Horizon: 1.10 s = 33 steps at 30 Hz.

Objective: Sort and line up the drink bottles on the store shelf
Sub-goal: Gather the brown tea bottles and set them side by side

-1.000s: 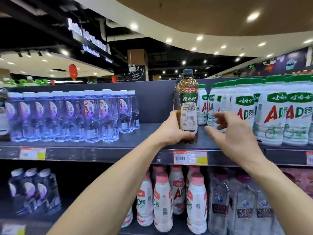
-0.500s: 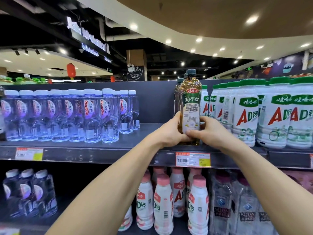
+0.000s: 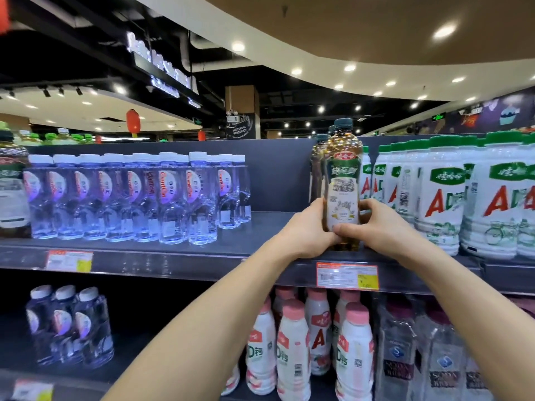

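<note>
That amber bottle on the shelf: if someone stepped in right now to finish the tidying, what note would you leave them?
Left hand and right hand: both clasped round the lower part of the amber bottle.
Position: it stands upright at the front edge of the upper shelf, heading its own row, with the white AD bottles on its right.
Done: label faces forward.
Left: let go; the clear water bottles further left look uneven and probably need lining up.

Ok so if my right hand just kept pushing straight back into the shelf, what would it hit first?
Probably the amber bottles lined up behind the amber bottle that your right hand and left hand both clasp. The white AD bottles stand close on its right; depth is hard to judge.
</note>
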Each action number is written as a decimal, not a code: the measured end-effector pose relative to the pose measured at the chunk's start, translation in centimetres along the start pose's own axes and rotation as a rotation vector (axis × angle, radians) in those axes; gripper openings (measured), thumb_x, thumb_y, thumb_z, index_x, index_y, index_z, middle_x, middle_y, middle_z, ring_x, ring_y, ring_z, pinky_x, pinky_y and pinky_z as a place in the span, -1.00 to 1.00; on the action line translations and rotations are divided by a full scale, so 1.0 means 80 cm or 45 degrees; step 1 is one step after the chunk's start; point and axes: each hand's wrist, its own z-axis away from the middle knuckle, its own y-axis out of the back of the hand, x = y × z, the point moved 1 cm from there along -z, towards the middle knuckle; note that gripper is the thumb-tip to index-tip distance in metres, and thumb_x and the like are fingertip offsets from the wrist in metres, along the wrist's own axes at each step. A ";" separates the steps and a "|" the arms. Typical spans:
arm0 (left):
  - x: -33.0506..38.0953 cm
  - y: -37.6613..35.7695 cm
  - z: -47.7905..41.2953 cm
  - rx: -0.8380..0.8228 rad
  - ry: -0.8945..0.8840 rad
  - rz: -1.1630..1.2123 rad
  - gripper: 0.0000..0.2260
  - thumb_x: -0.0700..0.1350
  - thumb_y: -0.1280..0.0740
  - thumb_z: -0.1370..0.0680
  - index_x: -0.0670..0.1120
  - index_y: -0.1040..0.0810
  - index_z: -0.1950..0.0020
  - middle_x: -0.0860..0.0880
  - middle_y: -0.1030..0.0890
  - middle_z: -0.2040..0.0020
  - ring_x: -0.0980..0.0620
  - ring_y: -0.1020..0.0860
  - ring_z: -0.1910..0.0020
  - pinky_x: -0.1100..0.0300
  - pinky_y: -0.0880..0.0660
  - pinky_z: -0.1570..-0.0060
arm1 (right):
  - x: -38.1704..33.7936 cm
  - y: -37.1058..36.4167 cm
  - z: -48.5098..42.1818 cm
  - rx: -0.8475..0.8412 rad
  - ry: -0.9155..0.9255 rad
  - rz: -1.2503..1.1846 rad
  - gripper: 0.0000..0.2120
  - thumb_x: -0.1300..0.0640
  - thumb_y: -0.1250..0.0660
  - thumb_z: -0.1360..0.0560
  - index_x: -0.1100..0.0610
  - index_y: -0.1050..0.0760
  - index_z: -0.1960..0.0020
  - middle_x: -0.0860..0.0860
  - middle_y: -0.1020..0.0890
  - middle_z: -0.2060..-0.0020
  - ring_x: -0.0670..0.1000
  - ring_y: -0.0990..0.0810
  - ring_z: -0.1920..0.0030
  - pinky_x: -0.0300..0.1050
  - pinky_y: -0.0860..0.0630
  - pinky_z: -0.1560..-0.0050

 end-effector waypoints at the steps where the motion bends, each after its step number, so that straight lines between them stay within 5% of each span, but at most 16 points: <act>1: 0.001 -0.001 0.003 0.037 0.014 -0.058 -0.39 0.10 -0.45 -0.43 0.06 -0.34 -0.43 -0.01 -0.63 -0.30 -0.07 -0.60 -0.24 -0.03 -0.53 -0.24 | -0.001 -0.001 0.000 0.001 -0.001 -0.003 -0.51 0.05 -0.63 -0.38 0.02 -0.44 -0.18 -0.02 -0.68 -0.03 -0.12 -0.64 0.07 -0.12 -0.53 0.01; 14: 0.009 0.000 0.034 0.112 0.033 -0.316 -0.54 0.13 -0.28 -0.59 0.03 -0.32 -0.45 -0.10 -0.61 -0.30 -0.22 -0.54 -0.25 -0.14 -0.51 -0.19 | -0.006 -0.006 0.004 0.028 -0.032 0.096 -0.44 -0.07 -0.62 -0.35 0.03 -0.46 -0.23 -0.02 -0.68 -0.02 0.01 -0.68 0.02 0.07 -0.61 -0.12; 20: 0.003 0.005 0.034 0.072 0.048 -0.286 -0.51 -0.05 -0.26 -0.58 0.11 -0.28 -0.51 -0.03 -0.64 -0.30 -0.17 -0.54 -0.28 -0.08 -0.49 -0.26 | -0.007 0.002 0.004 -0.142 -0.007 0.031 -0.55 0.09 -0.60 -0.43 0.06 -0.53 -0.25 -0.01 -0.71 -0.07 0.03 -0.71 0.00 -0.02 -0.64 -0.03; 23: -0.002 0.009 0.027 0.052 0.076 -0.210 -0.44 -0.18 -0.29 -0.54 0.15 -0.33 -0.51 0.01 -0.69 -0.20 -0.10 -0.59 -0.23 0.02 -0.51 -0.25 | 0.001 0.012 0.000 -0.200 -0.055 -0.051 -0.64 0.23 -0.53 -0.50 0.07 -0.54 -0.25 0.06 -0.74 -0.06 0.22 -0.73 -0.07 0.21 -0.65 -0.12; 31: 0.010 0.016 0.032 -0.029 0.004 -0.137 -0.43 -0.24 -0.27 -0.61 0.14 -0.28 -0.57 0.06 -0.67 -0.07 0.07 -0.55 0.27 0.40 -0.45 0.32 | 0.015 0.008 -0.009 -0.196 -0.028 0.029 -0.55 0.13 -0.54 -0.49 0.08 -0.54 -0.35 0.01 -0.73 -0.11 0.04 -0.71 -0.07 0.15 -0.63 -0.20; 33: 0.013 0.018 0.034 -0.040 -0.001 -0.135 -0.43 -0.26 -0.24 -0.62 0.12 -0.26 -0.58 0.03 -0.67 -0.09 0.05 -0.57 0.23 0.44 -0.43 0.37 | 0.013 0.009 -0.007 -0.198 -0.027 0.062 -0.54 0.10 -0.53 -0.49 0.07 -0.55 -0.36 -0.01 -0.73 -0.13 0.03 -0.71 -0.08 0.13 -0.62 -0.21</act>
